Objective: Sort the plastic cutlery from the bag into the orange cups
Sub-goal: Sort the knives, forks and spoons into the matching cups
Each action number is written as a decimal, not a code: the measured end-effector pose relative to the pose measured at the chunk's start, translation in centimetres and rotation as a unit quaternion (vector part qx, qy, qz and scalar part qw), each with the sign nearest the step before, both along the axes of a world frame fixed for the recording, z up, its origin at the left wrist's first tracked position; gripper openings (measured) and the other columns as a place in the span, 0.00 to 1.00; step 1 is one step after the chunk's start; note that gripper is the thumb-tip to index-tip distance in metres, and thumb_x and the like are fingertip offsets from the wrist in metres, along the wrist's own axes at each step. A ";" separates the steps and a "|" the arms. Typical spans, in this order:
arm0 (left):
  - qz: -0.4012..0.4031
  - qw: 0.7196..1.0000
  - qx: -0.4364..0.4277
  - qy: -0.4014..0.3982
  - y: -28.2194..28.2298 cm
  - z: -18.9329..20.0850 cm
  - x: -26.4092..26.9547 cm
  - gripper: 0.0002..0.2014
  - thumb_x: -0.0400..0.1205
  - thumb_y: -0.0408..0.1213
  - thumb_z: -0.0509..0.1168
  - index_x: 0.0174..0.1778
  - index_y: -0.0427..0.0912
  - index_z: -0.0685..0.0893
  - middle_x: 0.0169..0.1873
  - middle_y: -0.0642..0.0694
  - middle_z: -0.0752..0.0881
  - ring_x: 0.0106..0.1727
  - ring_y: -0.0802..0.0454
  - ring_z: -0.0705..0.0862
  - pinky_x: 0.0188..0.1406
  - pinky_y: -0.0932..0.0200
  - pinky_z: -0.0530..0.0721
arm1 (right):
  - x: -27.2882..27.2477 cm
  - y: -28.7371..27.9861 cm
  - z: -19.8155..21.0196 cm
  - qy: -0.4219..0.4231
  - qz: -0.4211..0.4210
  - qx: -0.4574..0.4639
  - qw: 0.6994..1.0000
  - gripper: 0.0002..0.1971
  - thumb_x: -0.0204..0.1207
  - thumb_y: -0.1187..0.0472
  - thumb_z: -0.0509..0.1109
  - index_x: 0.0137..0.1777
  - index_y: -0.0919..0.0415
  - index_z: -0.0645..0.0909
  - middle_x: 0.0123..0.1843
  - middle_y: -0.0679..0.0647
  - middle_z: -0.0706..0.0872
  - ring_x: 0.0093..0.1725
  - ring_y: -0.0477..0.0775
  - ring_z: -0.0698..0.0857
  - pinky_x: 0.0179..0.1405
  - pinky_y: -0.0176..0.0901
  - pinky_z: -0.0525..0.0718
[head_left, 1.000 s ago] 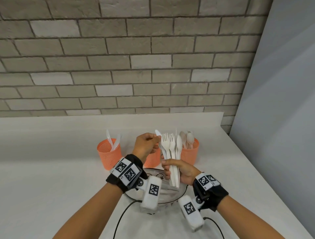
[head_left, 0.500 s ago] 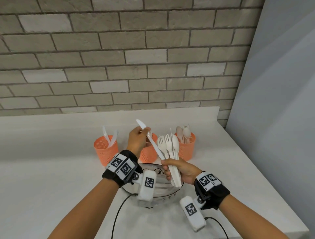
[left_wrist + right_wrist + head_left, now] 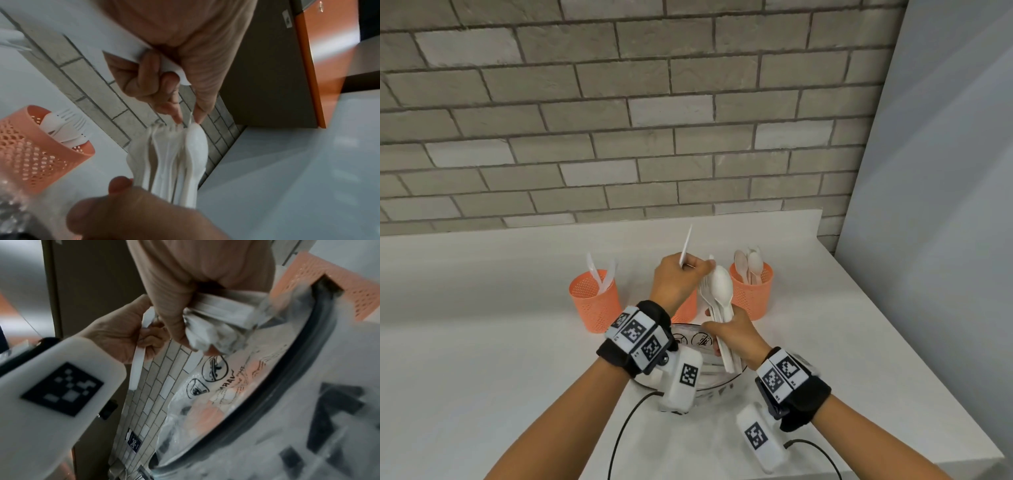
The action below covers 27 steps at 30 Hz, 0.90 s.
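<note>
Between orange cups [image 3: 595,301], both hands [image 3: 677,281] full.

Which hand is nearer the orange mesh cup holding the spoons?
Right. The right hand grips cutlery just in front of the orange mesh cup; the left hand is farther left.
</note>
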<state>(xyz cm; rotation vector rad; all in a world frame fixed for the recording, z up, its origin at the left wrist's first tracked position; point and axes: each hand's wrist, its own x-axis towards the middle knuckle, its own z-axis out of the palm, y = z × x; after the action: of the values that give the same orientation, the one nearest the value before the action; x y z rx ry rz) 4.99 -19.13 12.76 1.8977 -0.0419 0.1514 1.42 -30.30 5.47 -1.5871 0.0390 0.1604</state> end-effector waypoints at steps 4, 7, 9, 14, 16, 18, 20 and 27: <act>-0.013 0.999 0.033 -0.026 -0.8 -0.2 0.0 0.12 0.78 0.37 0.68 0.29 0.46 0.78 0.28 0.51 0.80 0.32 0.57 0.77 0.36 0.62 0.75 | 0.1 0.2 -0.5 -0.014 -0.021 -0.029 0.999 0.11 0.71 0.73 0.70 0.40 0.58 0.72 0.29 0.55 0.76 0.15 0.43 0.76 0.16 0.35 0.77; 0.016 0.997 0.040 -0.056 -0.9 0.1 0.4 0.10 0.82 0.39 0.62 0.34 0.43 0.75 0.29 0.49 0.77 0.33 0.49 0.76 0.38 0.56 0.76 | 0.2 0.1 -0.9 -0.016 -0.022 -0.052 0.998 0.12 0.70 0.71 0.71 0.41 0.55 0.72 0.32 0.53 0.77 0.24 0.47 0.78 0.21 0.36 0.78; 0.045 0.997 0.013 -0.066 -0.9 0.3 0.7 0.10 0.83 0.41 0.60 0.36 0.43 0.73 0.28 0.50 0.75 0.36 0.46 0.76 0.41 0.53 0.75 | 0.2 0.0 -1.1 -0.012 -0.024 -0.059 0.998 0.12 0.70 0.70 0.71 0.42 0.55 0.72 0.33 0.53 0.77 0.27 0.49 0.78 0.23 0.37 0.78; -0.001 0.998 0.022 -0.055 -1.2 -0.1 -0.1 0.09 0.80 0.40 0.66 0.41 0.40 0.76 0.28 0.51 0.75 0.31 0.54 0.75 0.29 0.69 0.74 | 0.1 0.1 -1.0 -0.011 -0.033 -0.055 0.998 0.11 0.71 0.71 0.69 0.44 0.57 0.72 0.33 0.54 0.77 0.24 0.46 0.77 0.21 0.34 0.78; -0.016 0.998 0.039 -0.056 -1.3 -0.6 -0.3 0.10 0.80 0.37 0.66 0.34 0.40 0.77 0.26 0.51 0.75 0.28 0.58 0.74 0.22 0.77 0.72 | 0.0 0.2 -0.9 -0.007 -0.031 -0.055 0.998 0.11 0.71 0.72 0.69 0.46 0.58 0.72 0.33 0.54 0.76 0.24 0.46 0.77 0.20 0.34 0.78; -0.008 0.998 0.043 -0.050 -1.2 -0.8 0.0 0.10 0.81 0.36 0.65 0.34 0.38 0.80 0.27 0.50 0.77 0.30 0.55 0.75 0.21 0.78 0.71 | -0.1 0.3 -0.8 0.003 -0.024 -0.049 0.998 0.10 0.72 0.72 0.68 0.46 0.60 0.72 0.33 0.55 0.76 0.21 0.45 0.77 0.19 0.34 0.78; 0.001 0.999 0.028 -0.040 -0.9 -0.6 0.5 0.11 0.83 0.35 0.61 0.40 0.36 0.86 0.34 0.48 0.83 0.37 0.52 0.78 0.27 0.77 0.74 | -0.1 0.2 -0.6 0.012 -0.010 -0.038 0.999 0.09 0.72 0.73 0.68 0.43 0.60 0.72 0.31 0.55 0.75 0.16 0.40 0.76 0.18 0.33 0.77; 0.073 0.977 -0.197 -0.044 2.6 2.0 2.9 0.19 0.88 0.41 0.49 0.32 0.44 0.74 0.25 0.48 0.83 0.29 0.54 0.79 0.29 0.63 0.74 | -0.1 -1.0 0.2 0.088 0.057 0.087 0.991 0.06 0.77 0.67 0.68 0.41 0.58 0.76 0.25 0.52 0.79 0.19 0.45 0.75 0.19 0.35 0.76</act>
<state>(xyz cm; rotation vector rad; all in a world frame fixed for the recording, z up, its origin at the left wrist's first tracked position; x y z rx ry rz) 7.88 -16.50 14.74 1.4957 0.0635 0.3197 1.32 -31.29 5.63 -1.3972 0.0695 0.3825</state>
